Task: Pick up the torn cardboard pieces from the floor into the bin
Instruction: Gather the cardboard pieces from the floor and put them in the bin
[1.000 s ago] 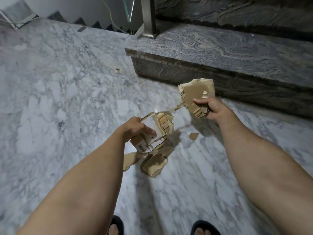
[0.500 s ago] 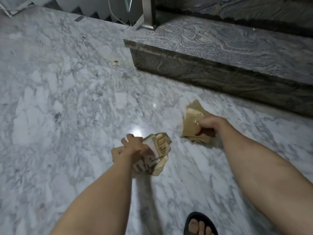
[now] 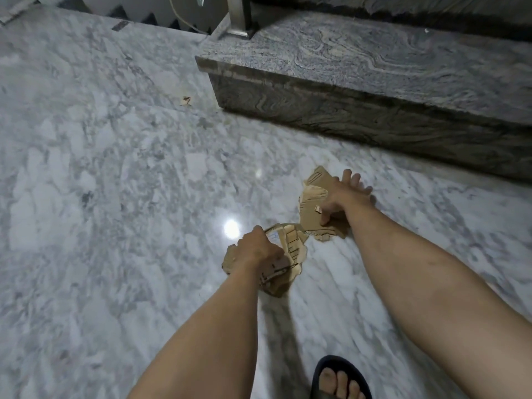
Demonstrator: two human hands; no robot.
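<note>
So far nothing has reached the bin, which is out of view, and you are mid-gathering. Take the stone step (image 3: 374, 90) as your landmark. Farthest from it, nearest you, your left hand (image 3: 254, 250) has its fingers curled round a crumpled bundle of torn cardboard (image 3: 290, 254), low over the marble floor (image 3: 100, 197); the bundle's long axis runs from near your forearm up towards the step. Closer to the step, your right hand (image 3: 339, 201) has its thumb pinching a flatter cardboard sheet (image 3: 312, 210) while the fingers spread out past its far edge; that sheet's length also points towards the step, and it seems to touch the floor. Beyond, off the step's left corner, one small scrap (image 3: 185, 101) lies uncollected. Judging from this, most pieces are in hand; the scrap and the trip to the bin remain.
</note>
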